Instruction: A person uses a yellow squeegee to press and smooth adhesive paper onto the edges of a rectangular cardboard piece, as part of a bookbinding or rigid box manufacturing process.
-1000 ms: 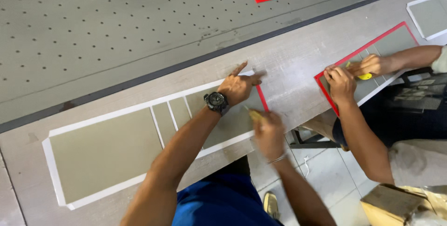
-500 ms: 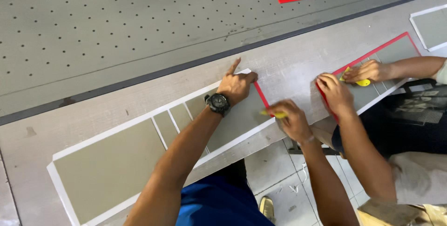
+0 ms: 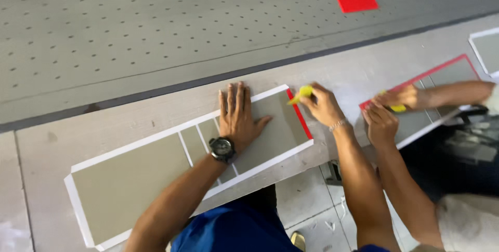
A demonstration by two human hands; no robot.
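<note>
Pressing flat, open, the left hand (image 3: 236, 119) pins the panel (image 3: 156, 174); right hand (image 3: 323, 105) grips a yellow tool (image 3: 301, 94) at its red end.

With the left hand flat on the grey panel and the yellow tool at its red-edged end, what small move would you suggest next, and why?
Probably draw the yellow tool along the red strip toward the near edge. The right hand holds the tool at the strip's far corner, so the strip's length lies ahead of it, and the left hand lies flat on the grey panel, pinning it against sliding.
</note>
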